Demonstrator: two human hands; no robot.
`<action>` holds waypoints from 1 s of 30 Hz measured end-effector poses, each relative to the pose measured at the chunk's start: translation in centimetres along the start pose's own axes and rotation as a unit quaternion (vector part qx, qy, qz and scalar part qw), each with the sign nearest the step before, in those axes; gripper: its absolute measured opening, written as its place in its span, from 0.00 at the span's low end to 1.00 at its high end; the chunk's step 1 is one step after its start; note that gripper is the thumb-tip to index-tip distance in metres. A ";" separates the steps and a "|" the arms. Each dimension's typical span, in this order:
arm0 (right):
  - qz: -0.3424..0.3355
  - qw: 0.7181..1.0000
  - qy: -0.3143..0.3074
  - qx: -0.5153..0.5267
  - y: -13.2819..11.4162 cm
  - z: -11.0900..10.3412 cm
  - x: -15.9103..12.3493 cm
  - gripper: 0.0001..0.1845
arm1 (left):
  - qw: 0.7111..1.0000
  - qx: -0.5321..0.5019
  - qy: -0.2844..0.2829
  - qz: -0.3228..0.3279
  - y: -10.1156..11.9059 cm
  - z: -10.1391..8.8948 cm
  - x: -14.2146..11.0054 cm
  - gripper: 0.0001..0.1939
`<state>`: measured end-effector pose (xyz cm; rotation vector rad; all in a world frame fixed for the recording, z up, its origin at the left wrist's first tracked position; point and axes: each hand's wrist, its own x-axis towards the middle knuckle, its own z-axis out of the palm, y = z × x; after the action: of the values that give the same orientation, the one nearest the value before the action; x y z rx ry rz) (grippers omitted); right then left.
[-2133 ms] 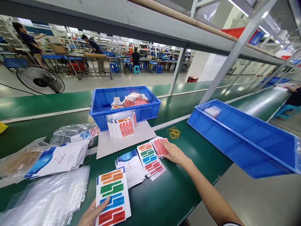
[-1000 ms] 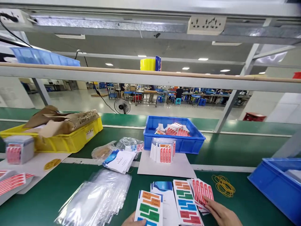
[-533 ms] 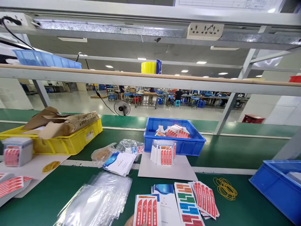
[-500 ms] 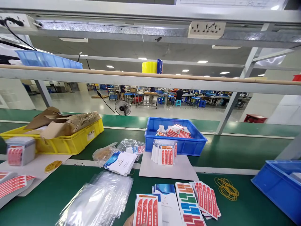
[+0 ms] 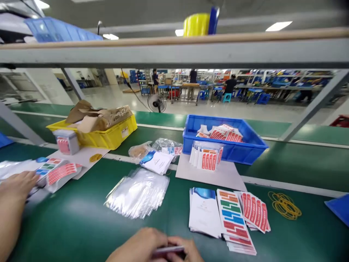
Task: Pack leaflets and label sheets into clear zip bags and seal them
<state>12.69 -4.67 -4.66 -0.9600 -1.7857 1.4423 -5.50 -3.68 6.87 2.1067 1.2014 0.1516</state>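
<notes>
My left hand [image 5: 15,187] reaches out at the far left, fingers stretched flat on a clear packet of red and coloured label sheets [image 5: 56,171]. My right hand [image 5: 152,247] is at the bottom centre, closed on a thin stack of sheets [image 5: 169,249] seen edge-on. To its right on the green belt lie a pile of white-and-blue leaflets [image 5: 204,213], a pile of coloured label sheets [image 5: 231,218] and a fan of red label sheets [image 5: 255,211]. A heap of clear plastic bags [image 5: 139,193] lies between my hands.
A blue bin [image 5: 245,145] of red labels stands behind a grey board [image 5: 218,176] with bagged packets [image 5: 207,158]. A yellow bin [image 5: 109,136] with brown paper, a small grey box [image 5: 66,141], yellow rubber bands [image 5: 285,205] and another blue bin's corner [image 5: 338,207] surround the work area.
The view has dropped and swung left. My left hand has gone out to the packets at the far left. The sheets once flat in my left hand now sit edge-on in my right.
</notes>
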 end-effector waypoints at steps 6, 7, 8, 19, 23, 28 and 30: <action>0.005 0.999 0.022 0.028 -2.1 -1.5 -1.0 0.14 | 0.945 0.057 0.239 -0.217 -4.2 -2.1 -3.6 0.14; 0.010 0.999 0.012 0.029 -2.2 -1.6 -1.0 0.14 | 0.933 0.082 0.250 -0.246 -5.3 -1.9 -3.9 0.15; 0.013 1.000 0.000 0.028 -2.3 -1.6 -1.0 0.15 | 0.924 0.104 0.254 -0.268 -6.2 -1.5 -3.9 0.16; 0.013 1.000 -0.008 0.008 -2.6 -1.1 -0.8 0.15 | 0.924 0.151 0.201 -0.286 -10.0 1.5 -0.9 0.08; 0.031 0.999 -0.002 0.016 -1.9 -0.9 -0.9 0.14 | 0.936 0.119 0.186 -0.275 -10.4 0.7 -1.9 0.11; 0.027 0.999 0.005 -0.016 -0.9 -0.5 -1.1 0.17 | 0.929 0.089 0.202 -0.296 -9.9 0.0 -2.9 0.12; 0.025 0.999 0.010 -0.025 -0.9 -0.4 -1.2 0.18 | 0.922 0.091 0.219 -0.306 -9.8 0.0 -2.8 0.13</action>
<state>13.54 -5.54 -3.74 -1.0478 -1.8020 1.4186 -14.09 -2.72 1.46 1.7860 2.1583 0.2369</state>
